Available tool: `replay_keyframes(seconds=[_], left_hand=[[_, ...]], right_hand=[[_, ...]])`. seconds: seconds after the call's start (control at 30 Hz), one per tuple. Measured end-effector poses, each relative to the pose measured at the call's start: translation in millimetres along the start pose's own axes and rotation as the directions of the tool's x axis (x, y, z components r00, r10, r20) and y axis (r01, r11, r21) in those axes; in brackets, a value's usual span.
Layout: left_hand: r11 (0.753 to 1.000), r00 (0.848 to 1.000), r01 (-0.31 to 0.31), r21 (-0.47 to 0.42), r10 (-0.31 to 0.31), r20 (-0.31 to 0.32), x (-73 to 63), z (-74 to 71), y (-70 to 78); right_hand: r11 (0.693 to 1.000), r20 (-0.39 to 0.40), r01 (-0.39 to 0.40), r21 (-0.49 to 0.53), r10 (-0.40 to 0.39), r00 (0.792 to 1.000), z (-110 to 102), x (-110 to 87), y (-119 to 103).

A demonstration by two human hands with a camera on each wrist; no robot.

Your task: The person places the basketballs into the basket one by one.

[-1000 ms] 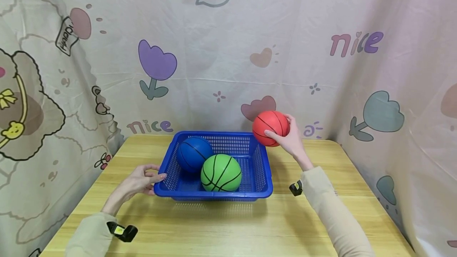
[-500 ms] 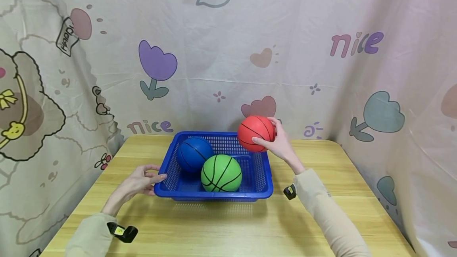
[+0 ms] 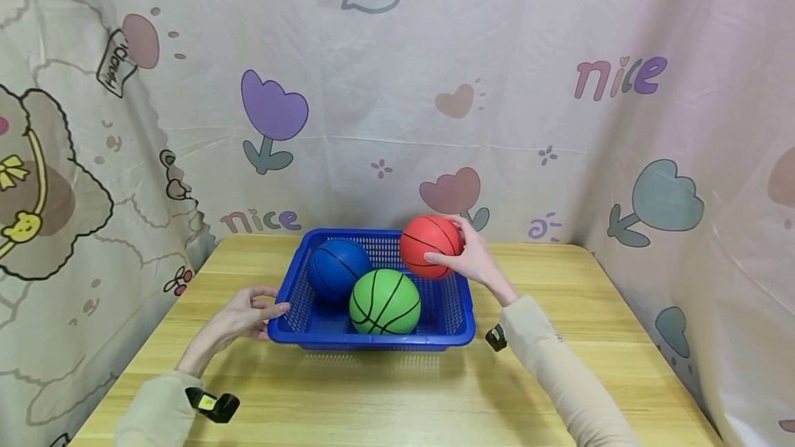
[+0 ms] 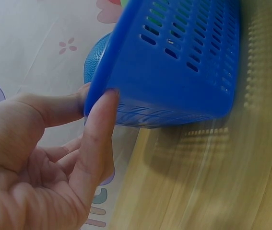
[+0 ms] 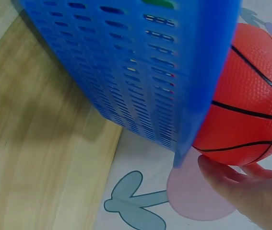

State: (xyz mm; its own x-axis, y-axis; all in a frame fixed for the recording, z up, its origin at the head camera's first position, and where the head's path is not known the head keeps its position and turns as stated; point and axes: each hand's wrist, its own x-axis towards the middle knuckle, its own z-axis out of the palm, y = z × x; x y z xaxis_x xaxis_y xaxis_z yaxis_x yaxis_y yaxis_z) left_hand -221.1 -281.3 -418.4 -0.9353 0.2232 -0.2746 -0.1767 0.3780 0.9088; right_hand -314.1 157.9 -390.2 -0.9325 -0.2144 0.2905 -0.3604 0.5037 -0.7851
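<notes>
My right hand [image 3: 473,254] grips a small red basketball [image 3: 431,247] from its right side, over the back right part of a blue plastic basket [image 3: 373,339]. In the right wrist view the red basketball [image 5: 251,96] shows past the basket's rim [image 5: 212,72], its lower part hidden by the wall. My left hand [image 3: 242,312] pinches the basket's left rim between thumb and finger, as the left wrist view shows at the rim [image 4: 104,72]. Inside the basket lie a blue basketball [image 3: 338,267] at the back left and a green basketball [image 3: 385,301] at the front middle.
The basket stands on a light wooden table [image 3: 397,399]. A patterned cloth [image 3: 373,88] hangs behind the table and along both sides. Each wrist carries a small black camera, the left camera [image 3: 214,405] and the right camera [image 3: 496,337].
My right hand has carried the red basketball leftward and down, from beside the basket's back right corner to over its inside. The left hand and the basket have stayed still.
</notes>
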Motion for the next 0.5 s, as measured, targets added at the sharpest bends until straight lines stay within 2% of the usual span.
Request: replay_keyframes(seconds=[0.2,0.5], left_hand=[[1.000,1.000,0.000,0.002,0.000,-0.004,0.3,-0.2,-1.1],[1.000,1.000,0.003,-0.015,-0.003,-0.003,0.7,0.1,-0.5]], right_hand=[[1.000,0.026,0.010,0.002,-0.010,1.000,5.5,2.3,1.9],[1.000,0.050,-0.017,-0.016,0.018,0.999,10.0,2.3,2.5]])
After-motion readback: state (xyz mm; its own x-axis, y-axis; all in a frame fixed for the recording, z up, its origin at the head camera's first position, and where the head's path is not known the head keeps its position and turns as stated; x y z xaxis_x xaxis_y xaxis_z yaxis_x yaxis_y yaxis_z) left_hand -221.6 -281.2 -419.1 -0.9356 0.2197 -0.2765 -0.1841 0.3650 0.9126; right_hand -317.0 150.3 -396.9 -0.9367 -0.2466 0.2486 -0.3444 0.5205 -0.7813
